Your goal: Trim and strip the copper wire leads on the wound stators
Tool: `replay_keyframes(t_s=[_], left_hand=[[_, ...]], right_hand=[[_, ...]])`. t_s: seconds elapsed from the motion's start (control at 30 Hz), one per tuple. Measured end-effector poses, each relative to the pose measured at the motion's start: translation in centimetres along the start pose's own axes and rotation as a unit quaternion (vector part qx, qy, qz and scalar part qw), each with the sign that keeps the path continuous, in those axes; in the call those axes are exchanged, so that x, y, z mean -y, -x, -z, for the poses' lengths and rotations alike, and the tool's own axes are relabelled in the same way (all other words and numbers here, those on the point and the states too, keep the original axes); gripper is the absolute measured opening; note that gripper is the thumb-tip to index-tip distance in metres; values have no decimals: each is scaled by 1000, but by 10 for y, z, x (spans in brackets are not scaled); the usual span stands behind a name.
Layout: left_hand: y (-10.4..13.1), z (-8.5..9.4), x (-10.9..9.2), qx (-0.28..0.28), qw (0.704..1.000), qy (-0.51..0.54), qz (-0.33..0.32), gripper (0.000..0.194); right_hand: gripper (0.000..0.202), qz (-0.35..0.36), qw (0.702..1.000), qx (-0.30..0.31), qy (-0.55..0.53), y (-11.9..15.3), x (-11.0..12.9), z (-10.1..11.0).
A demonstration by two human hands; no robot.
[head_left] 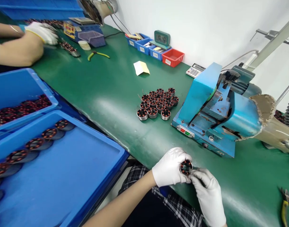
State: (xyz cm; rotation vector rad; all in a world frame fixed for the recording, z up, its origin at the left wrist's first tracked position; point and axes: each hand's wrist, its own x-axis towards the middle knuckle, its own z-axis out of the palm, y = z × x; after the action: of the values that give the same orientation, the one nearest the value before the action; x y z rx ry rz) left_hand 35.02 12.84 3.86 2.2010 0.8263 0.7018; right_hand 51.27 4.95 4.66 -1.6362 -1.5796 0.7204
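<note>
My left hand (pixel 171 167), in a white glove, is wrapped round a motor stator (pixel 183 166), a metal ring with copper windings inside. The open face of the ring is turned toward me, above the near edge of the bench. My right hand (pixel 208 189), also gloved, has its darkened fingertips pinched together at the ring's lower right rim. Whatever lies between those fingertips is too small to make out. Beyond my hands, a cluster of similar stators (pixel 161 106) stands on the green bench, thin wire ends sticking up from some.
A blue machine (pixel 206 110) stands right of the cluster. Pliers (pixel 287 201) lie far right. At left are a blue tray (pixel 71 170) with a row of stators and a blue bin (pixel 21 82). Another person's gloved hand (pixel 44 33) works at upper left near green-handled cutters (pixel 98 55).
</note>
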Motion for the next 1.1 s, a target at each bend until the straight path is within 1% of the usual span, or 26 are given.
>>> replay_keyframes(t_s=[0.07, 0.17, 0.23, 0.3, 0.37, 0.4, 0.43, 0.5, 0.53, 0.57, 0.6, 0.67, 0.73, 0.8, 0.83, 0.93, 0.97, 1.0, 1.03, 1.07, 1.1], left_hand=[[0, 0, -1, -3, 1000, 2, 4, 48], [0, 1, -2, 2, 1000, 7, 9, 47], [-1, 1, -2, 11, 1000, 9, 13, 46], [-1, 2, -2, 17, 1000, 9, 17, 45], [-1, 2, -3, 12, 1000, 4, 21, 45], [-1, 1, -2, 7, 1000, 0, 25, 45], [-1, 2, -2, 0, 999, -5, 32, 47], [0, 2, -2, -14, 999, -13, 48, 52], [0, 2, -2, -21, 998, -16, 53, 55], [0, 3, -1, -26, 998, -19, 53, 56], [0, 4, -1, -27, 998, -22, 48, 56], [0, 5, -1, -24, 999, -25, 30, 52], [-1, 6, 0, -18, 999, -22, 18, 48], [-2, 6, 1, -18, 1000, -15, 19, 50], [-2, 5, 2, -19, 1000, -12, 22, 51], [1, 4, 2, -10, 999, -14, 36, 55], [5, 4, 1, -14, 999, -16, 46, 60], [9, 5, -2, -29, 998, -19, 59, 71], [13, 6, -6, -57, 996, -21, 70, 85], [16, 7, -12, -94, 992, -23, 75, 101], [19, 9, -20, -125, 989, -25, 74, 112]], right_hand=[[17, -5, 999, -22, 36, 0, 2, -1], [25, -35, 993, -57, 97, -3, 0, -4], [29, -47, 990, -54, 120, -7, -3, -6], [31, -55, 991, -33, 119, -12, -8, -4], [30, -70, 990, -26, 119, -13, -13, 2], [30, -83, 988, -37, 121, -12, -16, 6], [29, -103, 986, -58, 116, -10, -17, 10], [31, -152, 979, -111, 74, -4, -15, 16], [32, -173, 977, -121, 42, 0, -11, 16], [32, -187, 976, -110, 15, 3, -5, 14], [31, -188, 979, -83, -2, 5, 1, 11], [26, -162, 987, -17, 3, 8, 12, 0], [21, -137, 990, 16, 28, 8, 15, -10], [23, -129, 990, 19, 56, 5, 9, -13], [23, -127, 989, 16, 79, 3, 3, -11], [24, -112, 983, -6, 148, -1, -17, 5], [25, -106, 982, -17, 158, -1, -21, 12], [25, -98, 983, -27, 156, 0, -23, 18], [24, -82, 986, -32, 144, 2, -23, 22], [23, -59, 989, -29, 130, 5, -21, 24], [22, -27, 992, -18, 119, 7, -18, 24]])
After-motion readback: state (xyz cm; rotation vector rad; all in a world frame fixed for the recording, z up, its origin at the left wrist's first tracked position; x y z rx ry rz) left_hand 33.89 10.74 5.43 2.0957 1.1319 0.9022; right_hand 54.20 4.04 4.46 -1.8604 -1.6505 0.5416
